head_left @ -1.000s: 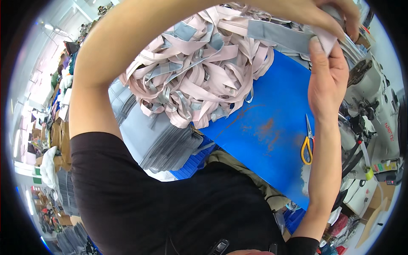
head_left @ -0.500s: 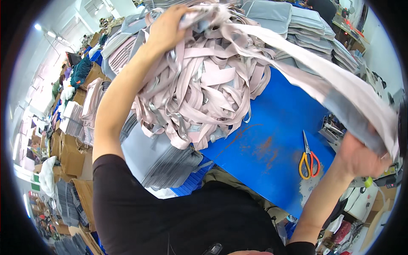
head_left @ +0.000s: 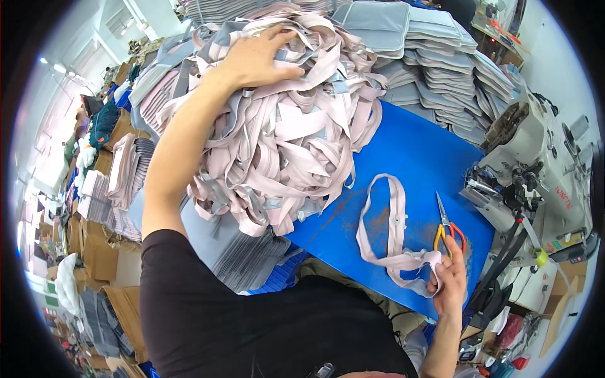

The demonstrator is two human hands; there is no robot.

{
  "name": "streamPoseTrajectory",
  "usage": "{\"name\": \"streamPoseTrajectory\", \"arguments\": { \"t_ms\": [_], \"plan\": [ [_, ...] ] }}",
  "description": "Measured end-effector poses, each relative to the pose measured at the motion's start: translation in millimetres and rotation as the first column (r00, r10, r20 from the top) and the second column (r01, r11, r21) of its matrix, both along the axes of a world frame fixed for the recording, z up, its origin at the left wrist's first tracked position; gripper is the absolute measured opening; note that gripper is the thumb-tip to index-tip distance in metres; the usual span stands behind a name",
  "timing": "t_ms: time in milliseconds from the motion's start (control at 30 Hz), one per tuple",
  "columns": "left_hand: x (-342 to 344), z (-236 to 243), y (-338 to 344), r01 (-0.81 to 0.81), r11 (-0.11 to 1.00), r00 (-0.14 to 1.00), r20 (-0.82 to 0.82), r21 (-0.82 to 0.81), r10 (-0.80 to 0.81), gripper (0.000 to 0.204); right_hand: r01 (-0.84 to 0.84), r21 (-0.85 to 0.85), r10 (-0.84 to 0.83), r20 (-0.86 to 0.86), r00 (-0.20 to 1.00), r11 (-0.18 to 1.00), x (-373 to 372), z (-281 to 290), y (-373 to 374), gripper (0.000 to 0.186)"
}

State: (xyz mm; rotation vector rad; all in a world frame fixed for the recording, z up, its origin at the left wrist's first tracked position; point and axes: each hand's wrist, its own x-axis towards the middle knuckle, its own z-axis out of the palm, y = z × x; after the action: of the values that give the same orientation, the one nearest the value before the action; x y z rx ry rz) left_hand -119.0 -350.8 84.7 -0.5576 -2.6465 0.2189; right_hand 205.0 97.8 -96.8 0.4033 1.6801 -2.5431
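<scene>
Head view: your blue surface (head_left: 413,148) has bare room between the pile of pink-and-grey strips (head_left: 296,142) and the sewing machine (head_left: 529,151) at its right edge. Your left hand (head_left: 265,60), fingers spread, rests on the pile. One pink strip (head_left: 396,211) lies looped toward the near edge, held in your right hand's (head_left: 450,280) curled fingers (scissors (head_left: 443,208) right beside them). Half a second ago, it stretched through the air.

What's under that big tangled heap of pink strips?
At the right edge of the heap, blue tabletop shows; at its near left edge, a stack of grey pieces. Whatever lies beneath its middle is covered, so I can't tell.
</scene>
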Motion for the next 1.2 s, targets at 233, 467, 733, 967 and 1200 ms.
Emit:
{"name": "streamPoseTrajectory", "arguments": {
  "t_ms": [233,467,733,967,1200],
  "plan": [
    [-26,60,34,0.126,0.992,0.959,-0.258,0.018,-0.117,0.075,-0.011,-0.038,0.013,0.054,0.998,0.999,-4,-12,-10,0.067],
    [-151,14,169,-0.004,0.919,0.967,0.234,-0.395,0.105,0.112,0.012,-0.008,-0.011,0.058,0.998,1.000,-9,-38,-19,0.045],
    [-285,-24,104,0.175,0.958,0.984,0.086,-0.228,-0.159,0.040,0.167,-0.174,-0.138,0.165,0.976,0.970,12,-59,7,0.039],
    [-179,144,63,0.113,0.658,0.993,-0.114,0.744,-0.042,0.038,0.195,-0.214,-0.170,0.130,0.977,0.957,8,-69,9,0.040],
    [-38,156,-126,0.014,0.942,0.786,-0.587,0.335,0.197,0.027,0.148,-0.216,-0.133,0.085,0.987,0.965,6,-74,2,0.043]
  ]
}}
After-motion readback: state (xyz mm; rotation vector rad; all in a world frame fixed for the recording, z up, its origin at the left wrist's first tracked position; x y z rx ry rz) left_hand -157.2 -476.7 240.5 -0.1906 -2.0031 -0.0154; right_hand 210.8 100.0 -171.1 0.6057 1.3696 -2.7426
